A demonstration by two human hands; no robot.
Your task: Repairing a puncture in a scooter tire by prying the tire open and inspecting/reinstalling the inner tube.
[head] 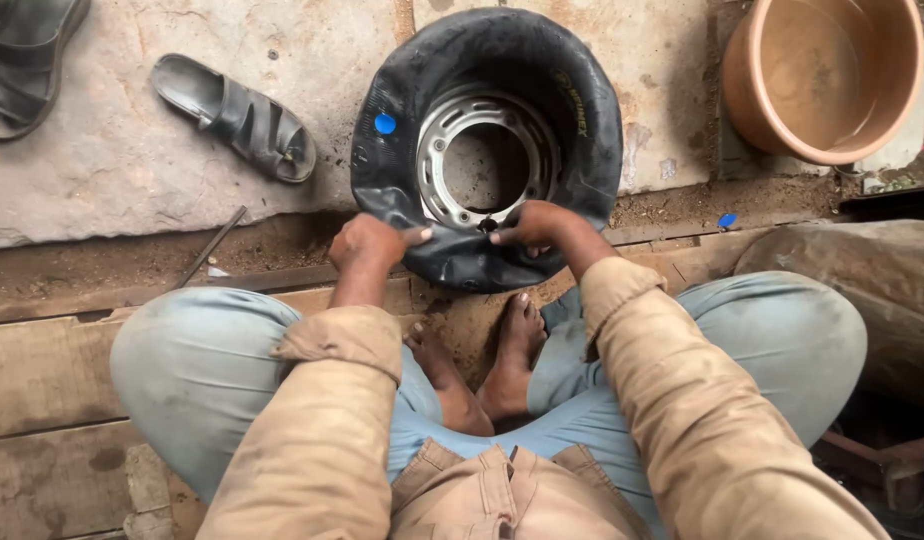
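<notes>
A black rubber inner tube (582, 130) lies on the ground around a grey metal wheel rim (437, 150). It carries a small blue patch (385, 124) on its left side. My left hand (370, 243) presses on the tube's near edge with the thumb pointing right. My right hand (534, 224) grips the same near edge close to the rim, thumb pointing left. Both hands are a short gap apart. My bare feet (487, 365) rest crossed just below the tube, between my knees in light blue trousers.
A brown plastic basin (822, 75) stands at the top right. Two dark sandals (237, 115) (27, 60) lie on the stone slab at the top left. A thin metal rod (212, 245) lies on the dirt. Wooden planks (42, 370) run under my legs.
</notes>
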